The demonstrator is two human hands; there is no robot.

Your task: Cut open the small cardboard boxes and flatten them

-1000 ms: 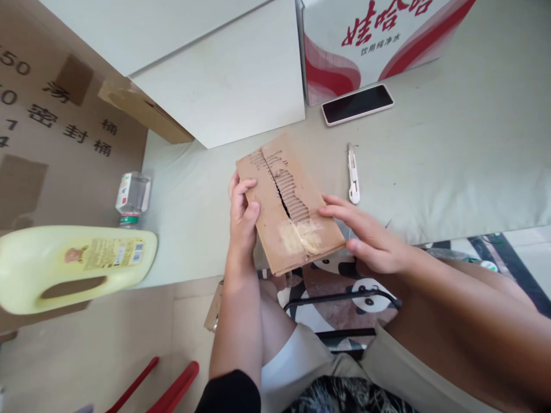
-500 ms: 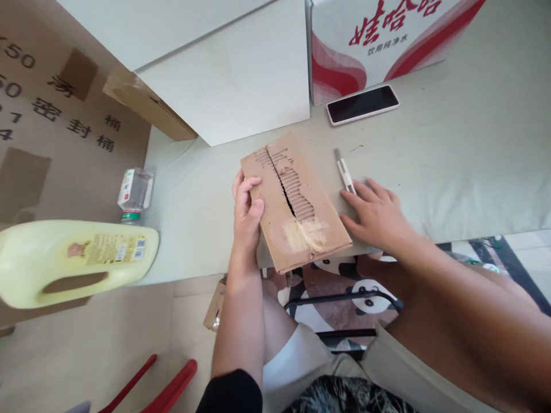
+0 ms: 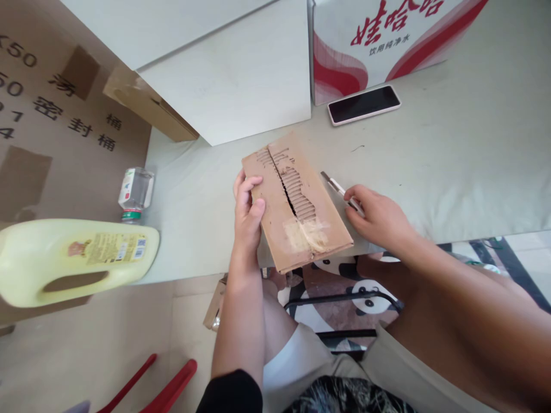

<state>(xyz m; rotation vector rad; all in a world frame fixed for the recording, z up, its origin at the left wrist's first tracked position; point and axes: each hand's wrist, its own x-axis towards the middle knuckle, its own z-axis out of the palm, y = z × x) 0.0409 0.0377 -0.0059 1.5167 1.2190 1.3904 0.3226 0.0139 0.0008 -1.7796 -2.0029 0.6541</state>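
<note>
A small brown cardboard box (image 3: pixel 271 212) lies tilted at the table's front edge. Its upper face has a dark slit, torn ridged patches and yellowed tape near the close end. My left hand (image 3: pixel 248 209) grips the box along its left side, thumb on top and the other fingers partly hidden behind it. To the right of the box, my right hand (image 3: pixel 379 217) is closed around the handle of a white utility knife (image 3: pixel 340 188). The knife's grey blade end points up and left, close to the box's right edge.
A phone (image 3: pixel 364 105) lies before a red-and-white carton (image 3: pixel 344 63). A white box (image 3: pixel 232 86) stands behind. At left are a clear bottle (image 3: pixel 136 192), a yellow jug (image 3: pixel 129 246) and a large cardboard carton (image 3: pixel 86 166). The table (image 3: pixel 465 166) has a pale cloth.
My right hand has closed on the utility knife, which lay on the table under its fingertips. The knife has turned, its blade end swinging left toward the box. My left hand stays put.
</note>
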